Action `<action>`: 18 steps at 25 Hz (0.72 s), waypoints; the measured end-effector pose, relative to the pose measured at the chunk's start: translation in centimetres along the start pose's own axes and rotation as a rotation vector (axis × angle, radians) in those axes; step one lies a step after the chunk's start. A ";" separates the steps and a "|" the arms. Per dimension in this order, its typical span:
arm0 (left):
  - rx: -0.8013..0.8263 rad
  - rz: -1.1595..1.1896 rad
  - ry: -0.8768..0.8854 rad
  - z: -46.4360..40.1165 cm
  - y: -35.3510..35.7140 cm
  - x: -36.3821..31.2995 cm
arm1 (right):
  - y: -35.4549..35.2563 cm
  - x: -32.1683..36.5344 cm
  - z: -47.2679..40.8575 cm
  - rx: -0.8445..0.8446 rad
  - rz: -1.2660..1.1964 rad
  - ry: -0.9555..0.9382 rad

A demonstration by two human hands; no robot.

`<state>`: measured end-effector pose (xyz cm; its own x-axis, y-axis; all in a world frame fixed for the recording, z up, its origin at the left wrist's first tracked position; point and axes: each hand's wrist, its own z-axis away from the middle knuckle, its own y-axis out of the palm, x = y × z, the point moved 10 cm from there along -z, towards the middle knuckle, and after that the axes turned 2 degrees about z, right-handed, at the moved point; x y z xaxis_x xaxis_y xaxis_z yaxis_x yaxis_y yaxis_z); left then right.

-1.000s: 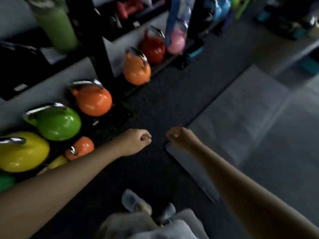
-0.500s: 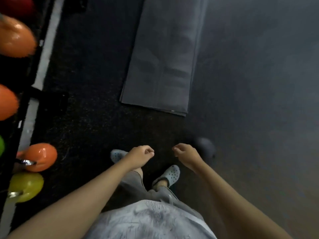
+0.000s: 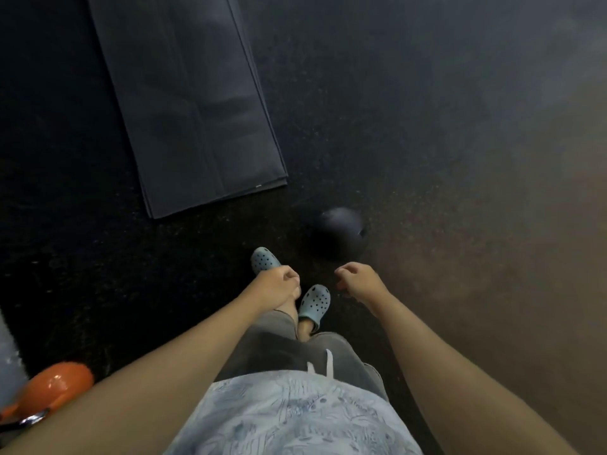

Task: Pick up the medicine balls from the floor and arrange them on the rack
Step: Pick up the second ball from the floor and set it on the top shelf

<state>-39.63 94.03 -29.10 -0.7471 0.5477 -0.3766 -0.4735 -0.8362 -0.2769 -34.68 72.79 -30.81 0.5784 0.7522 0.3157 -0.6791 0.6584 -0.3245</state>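
Floor (image 3: 427,142): dark speckled rubber, fills the view; a hazy brownish wash over the 3 o'clock side.

Mat (image 3: 193,103): grey, folded in layers, flat on the floor from 11 o'clock down toward centre. Its near edge is stacked and its corner points to 5 o'clock.

My shirt (image 3: 289,418): pale blue print, at 6 o'clock. Grey shorts (image 3: 276,343) above it, white drawstring hanging.

Both forearms bare, reaching in from 7 and 5 o'clock toward centre.

Medicine ball (image 3: 338,233): dark, round, on the floor just past centre toward 1 o'clock, beside the mat's near corner but apart from it. Nothing touches it. It lies just beyond my right hand.

Kettlebell (image 3: 56,387): orange, glossy, at 8 o'clock, partly behind my left arm; a metal handle shows below it.

Shoes (image 3: 313,302): light blue perforated clogs, one ahead of the other at centre. The front one is partly covered by my left hand.

Left hand (image 3: 276,285): fingers curled in together, a loose fist, holding nothing.

Right hand (image 3: 359,282): fingers bent inward, loosely gathered, holding nothing. The two hands are near each other, not touching.
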 end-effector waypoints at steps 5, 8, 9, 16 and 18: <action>0.164 -0.169 -0.057 -3.0 1.3 -0.2 | -3.3 -1.8 -3.5 -0.024 -0.062 0.095; 0.149 -0.209 -0.107 -5.4 0.6 0.0 | -4.8 -1.7 -6.7 0.000 -0.029 0.083; 0.116 -0.192 -0.139 -6.0 0.1 0.3 | -5.2 -1.8 -7.6 0.015 -0.023 0.088; 0.023 -0.116 -0.308 -14.7 2.1 2.0 | -6.8 -5.1 -19.0 0.135 0.153 0.115; 0.034 -0.140 -0.304 -19.5 4.5 2.4 | -7.3 -6.2 -24.0 0.138 0.232 0.102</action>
<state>-34.41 92.14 -48.51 -0.7761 0.6283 -0.0546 -0.5931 -0.7566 -0.2754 -22.49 63.95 -51.80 0.4379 0.8858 0.1536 -0.8497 0.4636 -0.2513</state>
